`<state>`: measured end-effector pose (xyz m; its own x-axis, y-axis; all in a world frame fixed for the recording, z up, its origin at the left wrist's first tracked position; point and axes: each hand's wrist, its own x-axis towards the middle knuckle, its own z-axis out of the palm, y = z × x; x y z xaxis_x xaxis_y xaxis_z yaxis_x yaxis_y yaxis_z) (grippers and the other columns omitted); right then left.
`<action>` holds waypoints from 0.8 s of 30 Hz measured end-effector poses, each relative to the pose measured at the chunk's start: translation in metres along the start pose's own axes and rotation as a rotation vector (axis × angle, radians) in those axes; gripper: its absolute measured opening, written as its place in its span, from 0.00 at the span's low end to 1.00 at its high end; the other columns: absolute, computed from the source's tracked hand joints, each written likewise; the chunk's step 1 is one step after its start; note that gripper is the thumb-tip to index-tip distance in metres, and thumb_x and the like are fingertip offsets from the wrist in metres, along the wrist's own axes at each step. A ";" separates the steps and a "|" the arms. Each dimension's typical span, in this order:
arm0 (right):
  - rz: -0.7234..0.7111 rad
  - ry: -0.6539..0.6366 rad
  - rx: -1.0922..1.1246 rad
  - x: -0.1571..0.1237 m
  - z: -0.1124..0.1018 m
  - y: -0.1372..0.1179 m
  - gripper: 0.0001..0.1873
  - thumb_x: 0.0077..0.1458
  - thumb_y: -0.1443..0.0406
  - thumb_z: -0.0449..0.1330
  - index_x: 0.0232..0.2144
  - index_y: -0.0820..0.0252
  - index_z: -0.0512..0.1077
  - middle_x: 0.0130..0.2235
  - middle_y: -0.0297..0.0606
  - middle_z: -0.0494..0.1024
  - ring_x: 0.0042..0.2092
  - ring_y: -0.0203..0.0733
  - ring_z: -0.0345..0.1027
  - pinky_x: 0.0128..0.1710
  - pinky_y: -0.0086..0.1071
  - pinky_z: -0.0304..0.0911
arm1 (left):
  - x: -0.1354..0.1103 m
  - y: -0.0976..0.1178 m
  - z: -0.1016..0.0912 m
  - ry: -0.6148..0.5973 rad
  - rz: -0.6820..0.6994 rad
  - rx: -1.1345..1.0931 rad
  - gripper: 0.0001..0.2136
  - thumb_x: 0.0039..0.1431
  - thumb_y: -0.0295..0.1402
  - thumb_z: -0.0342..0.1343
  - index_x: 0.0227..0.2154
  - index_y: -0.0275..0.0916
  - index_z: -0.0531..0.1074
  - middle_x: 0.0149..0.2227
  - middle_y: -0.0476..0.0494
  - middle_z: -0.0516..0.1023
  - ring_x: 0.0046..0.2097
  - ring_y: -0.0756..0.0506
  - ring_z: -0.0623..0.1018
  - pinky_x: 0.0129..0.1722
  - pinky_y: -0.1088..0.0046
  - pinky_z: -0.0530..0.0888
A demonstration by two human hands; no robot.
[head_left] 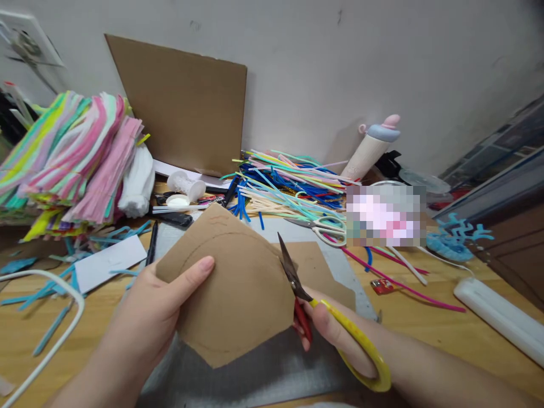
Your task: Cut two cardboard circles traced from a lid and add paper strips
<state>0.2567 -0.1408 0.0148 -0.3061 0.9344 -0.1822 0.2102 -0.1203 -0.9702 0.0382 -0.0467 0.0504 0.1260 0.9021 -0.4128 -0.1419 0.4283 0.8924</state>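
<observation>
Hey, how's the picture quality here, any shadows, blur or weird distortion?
Head view: soft light, with shadows on the wall beside the standing cardboard and tilted bottle; head view: objects look stretched toward the edges, the fuzzy-stem bundles soft, though the drawn curve on the held cardboard is readable; head view: a pixelated patch hides what lies there.

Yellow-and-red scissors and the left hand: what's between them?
In the head view, a cardboard piece lies between the yellow-and-red scissors and the left hand.
</observation>
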 end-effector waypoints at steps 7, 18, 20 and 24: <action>-0.049 -0.034 -0.048 -0.001 -0.002 -0.007 0.35 0.55 0.36 0.37 0.31 0.60 0.62 0.30 0.34 0.63 0.26 0.34 0.58 0.28 0.33 0.59 | -0.007 0.003 0.007 -0.004 0.002 -0.015 0.21 0.37 0.36 0.71 0.36 0.34 0.76 0.29 0.43 0.84 0.26 0.42 0.82 0.23 0.72 0.78; -0.129 -0.066 -0.111 0.001 -0.003 -0.011 0.34 0.55 0.36 0.37 0.32 0.60 0.60 0.31 0.35 0.62 0.29 0.36 0.57 0.29 0.30 0.59 | 0.009 -0.005 -0.006 -0.031 0.026 -0.138 0.19 0.33 0.36 0.73 0.33 0.41 0.77 0.28 0.45 0.84 0.23 0.43 0.80 0.20 0.72 0.77; -0.115 -0.053 -0.069 -0.001 -0.001 -0.009 0.35 0.54 0.35 0.37 0.32 0.60 0.60 0.31 0.35 0.62 0.28 0.35 0.56 0.28 0.30 0.59 | 0.010 -0.005 -0.008 -0.018 0.025 -0.120 0.20 0.33 0.36 0.73 0.33 0.40 0.77 0.28 0.44 0.84 0.23 0.42 0.81 0.20 0.71 0.77; -0.060 -0.030 -0.086 -0.004 0.003 -0.004 0.35 0.54 0.35 0.36 0.33 0.59 0.60 0.31 0.35 0.61 0.28 0.35 0.57 0.27 0.30 0.60 | 0.008 -0.007 -0.009 0.011 0.050 -0.091 0.20 0.33 0.37 0.73 0.34 0.41 0.77 0.28 0.44 0.84 0.24 0.42 0.81 0.20 0.71 0.78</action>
<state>0.2542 -0.1454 0.0192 -0.3481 0.9284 -0.1302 0.2688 -0.0342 -0.9626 0.0315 -0.0423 0.0395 0.1055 0.9227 -0.3708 -0.2367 0.3855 0.8918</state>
